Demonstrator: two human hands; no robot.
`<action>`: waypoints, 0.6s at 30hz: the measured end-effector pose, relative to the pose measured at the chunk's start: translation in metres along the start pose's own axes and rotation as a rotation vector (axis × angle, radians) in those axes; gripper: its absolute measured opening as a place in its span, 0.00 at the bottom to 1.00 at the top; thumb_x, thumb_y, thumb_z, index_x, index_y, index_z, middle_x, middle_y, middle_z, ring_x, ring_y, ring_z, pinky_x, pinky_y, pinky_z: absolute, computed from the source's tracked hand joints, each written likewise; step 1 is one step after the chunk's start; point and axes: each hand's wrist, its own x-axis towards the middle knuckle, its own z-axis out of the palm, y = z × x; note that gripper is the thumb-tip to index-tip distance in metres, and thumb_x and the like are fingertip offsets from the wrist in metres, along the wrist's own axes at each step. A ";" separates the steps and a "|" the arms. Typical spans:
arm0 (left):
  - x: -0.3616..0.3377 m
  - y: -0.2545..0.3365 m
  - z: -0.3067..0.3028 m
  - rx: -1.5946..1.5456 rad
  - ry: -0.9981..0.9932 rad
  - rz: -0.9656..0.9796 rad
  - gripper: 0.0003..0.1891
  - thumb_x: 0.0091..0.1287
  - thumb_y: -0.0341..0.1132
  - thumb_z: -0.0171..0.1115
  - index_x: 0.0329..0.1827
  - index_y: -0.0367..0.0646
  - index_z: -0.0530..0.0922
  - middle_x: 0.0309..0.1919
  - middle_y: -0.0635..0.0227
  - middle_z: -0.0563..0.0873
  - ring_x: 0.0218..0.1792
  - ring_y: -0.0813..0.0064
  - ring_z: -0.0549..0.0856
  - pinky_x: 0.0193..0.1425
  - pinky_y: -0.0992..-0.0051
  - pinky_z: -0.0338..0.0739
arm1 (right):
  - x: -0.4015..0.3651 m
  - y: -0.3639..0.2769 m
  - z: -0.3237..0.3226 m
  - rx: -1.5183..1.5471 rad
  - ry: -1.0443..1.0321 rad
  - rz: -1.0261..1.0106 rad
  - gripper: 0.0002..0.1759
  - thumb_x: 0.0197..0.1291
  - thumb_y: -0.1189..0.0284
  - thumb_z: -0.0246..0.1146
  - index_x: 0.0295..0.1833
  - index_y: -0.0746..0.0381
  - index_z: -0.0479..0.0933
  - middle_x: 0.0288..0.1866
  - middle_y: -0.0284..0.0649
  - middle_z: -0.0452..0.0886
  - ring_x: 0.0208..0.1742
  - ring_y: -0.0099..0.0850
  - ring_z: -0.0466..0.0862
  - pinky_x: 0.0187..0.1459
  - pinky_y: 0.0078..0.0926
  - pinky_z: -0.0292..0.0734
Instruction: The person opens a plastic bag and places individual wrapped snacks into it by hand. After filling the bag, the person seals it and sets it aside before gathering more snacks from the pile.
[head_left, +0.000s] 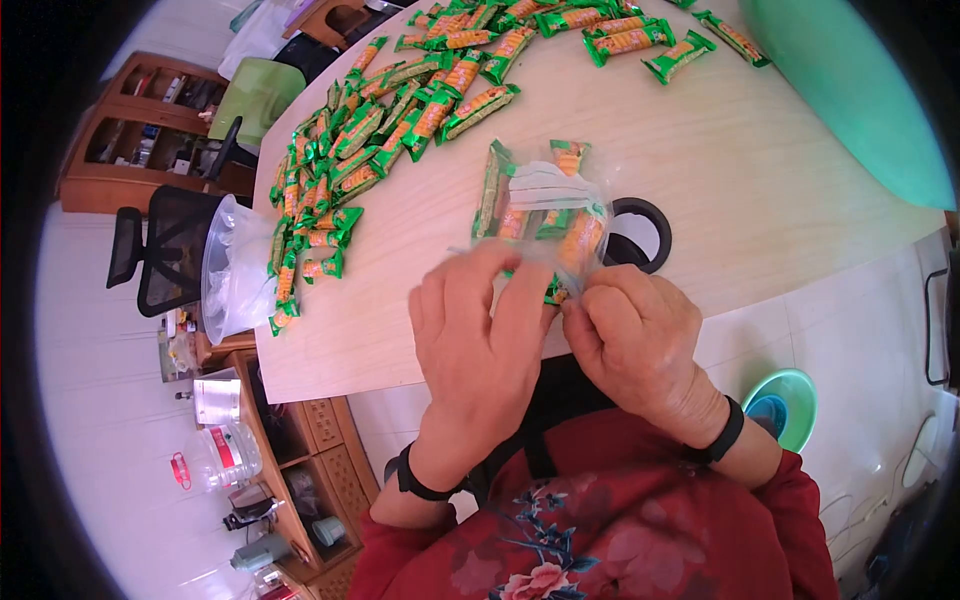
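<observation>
A clear plastic bag (556, 188) with a white striped patch lies at the table's near edge. Several green and orange snack packets (580, 240) show through its film. My right hand (645, 335) pinches the bag's near edge between thumb and curled fingers. Beside it, my left hand (478, 335) is closed on the same edge, its fingertips slightly blurred and partly hidden. Just right of the bag sits a black ring-shaped object (655, 225), partly covered by the film.
A large heap of snack packets (350, 140) covers the table's left and far side. A green tub (850, 90) stands at the right edge. Stacked clear plastic bags (235, 265) are at the left edge. A black chair (175, 250) stands beyond; a green basin (797, 410) is on the floor.
</observation>
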 end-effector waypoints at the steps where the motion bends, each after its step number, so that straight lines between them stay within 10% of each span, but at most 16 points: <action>1: 0.005 0.000 0.001 0.053 0.011 0.013 0.24 0.45 0.22 0.71 0.50 0.41 0.80 0.52 0.58 0.79 0.52 0.57 0.79 0.54 0.62 0.71 | 0.000 -0.001 -0.001 0.000 0.004 0.009 0.13 0.42 0.77 0.69 0.27 0.57 0.69 0.29 0.35 0.73 0.25 0.32 0.77 0.24 0.30 0.71; 9: 0.036 -0.008 0.018 0.100 -0.116 0.074 0.26 0.50 0.32 0.67 0.56 0.48 0.79 0.60 0.58 0.76 0.62 0.54 0.73 0.64 0.50 0.63 | -0.003 0.001 -0.003 0.050 -0.051 0.045 0.12 0.42 0.79 0.70 0.30 0.60 0.73 0.32 0.38 0.79 0.26 0.38 0.79 0.25 0.33 0.73; 18: 0.049 -0.023 0.005 0.064 -0.232 -0.014 0.28 0.51 0.25 0.67 0.60 0.50 0.79 0.58 0.56 0.77 0.61 0.52 0.75 0.60 0.59 0.70 | 0.000 0.000 -0.008 0.120 -0.039 0.102 0.12 0.43 0.79 0.69 0.31 0.61 0.72 0.32 0.40 0.76 0.27 0.38 0.78 0.27 0.33 0.74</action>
